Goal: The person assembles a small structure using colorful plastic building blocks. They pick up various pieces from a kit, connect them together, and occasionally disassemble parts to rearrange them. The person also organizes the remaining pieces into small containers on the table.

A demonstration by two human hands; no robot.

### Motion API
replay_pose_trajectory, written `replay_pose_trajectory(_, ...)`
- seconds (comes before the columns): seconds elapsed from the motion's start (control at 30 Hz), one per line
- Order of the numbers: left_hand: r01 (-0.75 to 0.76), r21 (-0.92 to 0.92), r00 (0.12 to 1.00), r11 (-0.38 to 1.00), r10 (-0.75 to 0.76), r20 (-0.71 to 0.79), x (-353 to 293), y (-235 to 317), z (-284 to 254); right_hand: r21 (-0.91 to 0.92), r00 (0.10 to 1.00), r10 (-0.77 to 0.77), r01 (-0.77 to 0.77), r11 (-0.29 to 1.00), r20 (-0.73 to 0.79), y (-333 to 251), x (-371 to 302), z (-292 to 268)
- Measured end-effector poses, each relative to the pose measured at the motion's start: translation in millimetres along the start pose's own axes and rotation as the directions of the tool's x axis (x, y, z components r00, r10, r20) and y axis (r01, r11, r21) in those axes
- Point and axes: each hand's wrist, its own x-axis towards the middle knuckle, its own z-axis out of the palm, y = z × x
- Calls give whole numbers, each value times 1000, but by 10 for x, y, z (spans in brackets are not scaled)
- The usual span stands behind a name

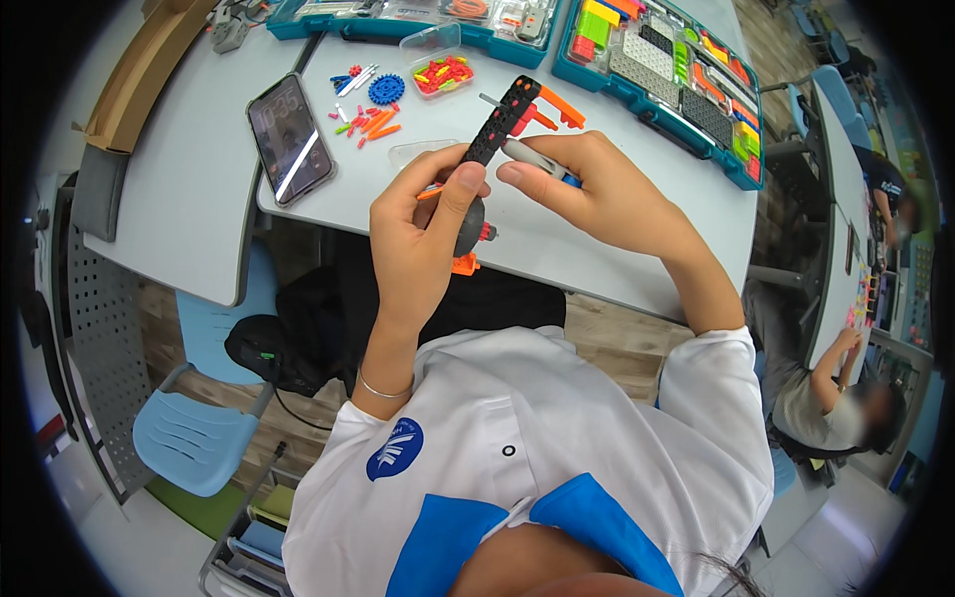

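Black assembly [495, 128], just 1, is held in the left hand [423, 214], 1 pale object [533, 156] in the right hand [617, 194].

Matt plastic is shown by the black, straight, perforated beam [500, 123] at twelve o'clock, glossy glass by the dark rectangular phone [289, 139] at half past ten. Smooth plastic is seen in the pale-blue slotted chair [194, 448] at eight, polished metal in the thin silver bangle [383, 392] at half past seven, matt cloth in the white shirt [587, 438] at five.
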Motion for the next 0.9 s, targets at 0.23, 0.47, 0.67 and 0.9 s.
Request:
replay_pose_trajectory(0.23,-181,-3,915,983,167,-367,139,212,-547,-23,998,48,-49,999,-35,243,-10,-159)
replay_pose_trajectory(0.47,-166,-218,916,962,69,-395,136,164,-632,-547,972,-150,27,837,-182,637,907,60)
replay_pose_trajectory(0.67,-140,-154,914,978,68,-401,105,133,-659,-688,982,-123,-8,726,-142,672,1174,139)
replay_pose_trajectory(0.9,-108,-147,909,983,38,-415,144,67,-601,-499,988,-153,120,858,-26,778,1085,72)
